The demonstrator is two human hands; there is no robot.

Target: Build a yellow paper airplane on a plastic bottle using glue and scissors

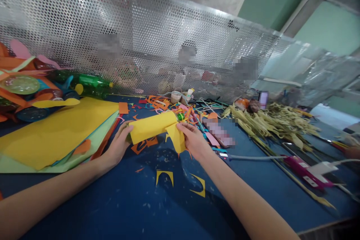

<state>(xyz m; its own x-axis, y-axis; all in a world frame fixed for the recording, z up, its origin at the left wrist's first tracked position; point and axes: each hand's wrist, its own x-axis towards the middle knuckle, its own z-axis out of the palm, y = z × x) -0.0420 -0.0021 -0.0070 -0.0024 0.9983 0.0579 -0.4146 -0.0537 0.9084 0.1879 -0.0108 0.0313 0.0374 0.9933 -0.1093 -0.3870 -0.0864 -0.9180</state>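
Bottle point(180, 117) sits between fingers of left hand point(118, 144), gripping one end, and right hand point(195, 139), pinching paper point(153, 125) flap; paper could unroll if that pinch slips.

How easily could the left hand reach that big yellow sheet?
Probably yes: nothing tall stands between the left hand and the yellow sheet, though that hand is holding the yellow-wrapped bottle.

Yellow paper point(153, 125) hides most of the green bottle point(181, 116) from me; the phone point(219, 132) has a screen too blurred to read, and the left edge cuts off the colourful bottle pile point(22, 84).
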